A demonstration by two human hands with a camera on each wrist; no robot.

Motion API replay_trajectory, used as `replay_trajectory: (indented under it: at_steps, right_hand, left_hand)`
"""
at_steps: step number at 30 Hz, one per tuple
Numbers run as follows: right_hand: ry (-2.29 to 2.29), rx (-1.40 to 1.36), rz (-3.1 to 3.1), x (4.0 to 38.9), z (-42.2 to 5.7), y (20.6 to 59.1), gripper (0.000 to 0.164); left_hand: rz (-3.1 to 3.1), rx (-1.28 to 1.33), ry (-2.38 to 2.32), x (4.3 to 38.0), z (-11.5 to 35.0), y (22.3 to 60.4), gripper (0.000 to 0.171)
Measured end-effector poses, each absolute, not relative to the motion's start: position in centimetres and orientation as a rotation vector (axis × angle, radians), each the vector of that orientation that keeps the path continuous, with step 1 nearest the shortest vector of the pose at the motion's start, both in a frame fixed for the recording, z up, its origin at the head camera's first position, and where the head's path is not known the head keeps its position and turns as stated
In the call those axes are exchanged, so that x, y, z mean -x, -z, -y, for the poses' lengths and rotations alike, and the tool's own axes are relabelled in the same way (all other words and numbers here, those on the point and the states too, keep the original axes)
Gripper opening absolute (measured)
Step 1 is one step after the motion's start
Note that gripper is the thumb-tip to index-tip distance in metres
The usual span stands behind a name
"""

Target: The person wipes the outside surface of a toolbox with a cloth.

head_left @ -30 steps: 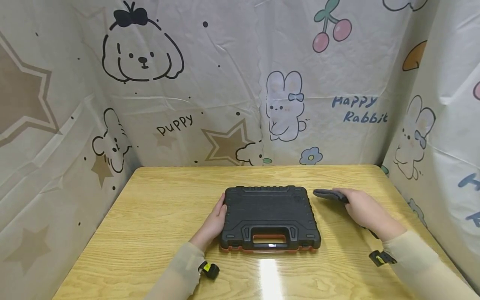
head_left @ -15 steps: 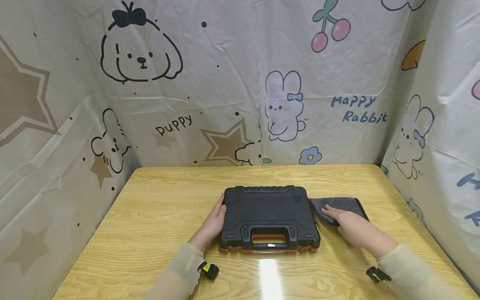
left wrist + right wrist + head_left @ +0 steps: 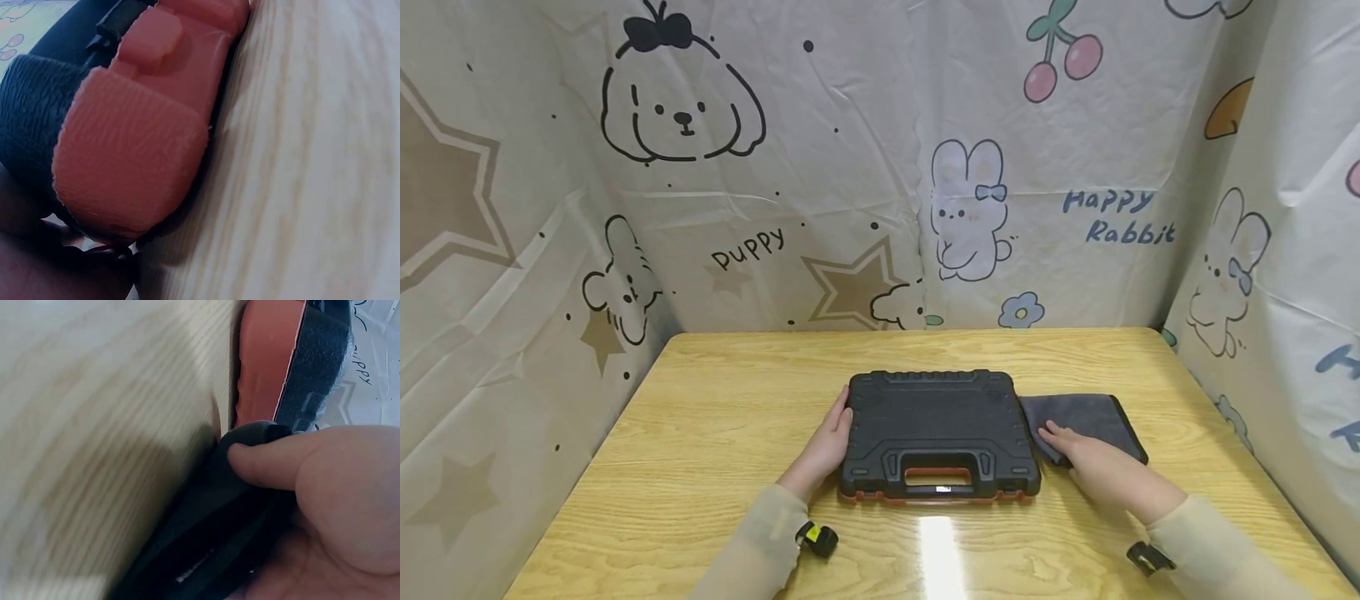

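A black hard plastic tool case [image 3: 936, 417] with a carry handle and a red lower half lies closed on the table. My left hand [image 3: 827, 442] rests along the case's left side, fingers against its edge. In the left wrist view the red base [image 3: 131, 150] fills the middle, with parts of my fingers [image 3: 56, 269] at lower left. A folded dark grey cloth [image 3: 1090, 417] with black edging lies beside the case's right side. My right hand [image 3: 1101, 471] pinches the cloth's near-left edge, thumb on top; in the right wrist view the thumb [image 3: 269, 461] presses on the dark fabric [image 3: 212, 512].
The wood-grain table [image 3: 715, 417] extends on both sides of the case. A printed curtain [image 3: 835, 167] with cartoon animals encloses the back and sides. Black straps with small devices sit at the left wrist [image 3: 817, 540] and the right wrist [image 3: 1150, 558].
The right hand has lowered the cloth from a tilted hold down beside the case, and moved slightly left and nearer. The left hand and the case have stayed put.
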State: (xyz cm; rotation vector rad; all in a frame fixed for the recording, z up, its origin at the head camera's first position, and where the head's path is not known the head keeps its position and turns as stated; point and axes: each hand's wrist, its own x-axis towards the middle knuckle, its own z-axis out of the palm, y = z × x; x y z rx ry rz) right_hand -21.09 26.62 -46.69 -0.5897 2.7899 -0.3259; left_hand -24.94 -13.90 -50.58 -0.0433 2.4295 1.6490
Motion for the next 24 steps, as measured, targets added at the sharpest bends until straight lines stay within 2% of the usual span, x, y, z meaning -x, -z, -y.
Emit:
replay_trajectory:
  at_steps: [17, 20, 24]
  right_hand:
    - [0.431, 0.583, -2.711, 20.2, -26.7, 46.9, 0.082]
    - [0.433, 0.592, -2.693, 20.3, -27.0, 46.2, 0.081]
    - [0.420, 0.600, -2.773, 20.4, -27.0, 44.9, 0.071]
  left_hand:
    - [-2.405, 0.062, -1.677, 25.4, 13.9, 50.9, 0.057]
    - [-2.398, 0.071, -1.692, 25.5, 13.9, 50.9, 0.057]
    - [-2.460, 0.088, -1.654, 25.6, 13.9, 50.6, 0.056]
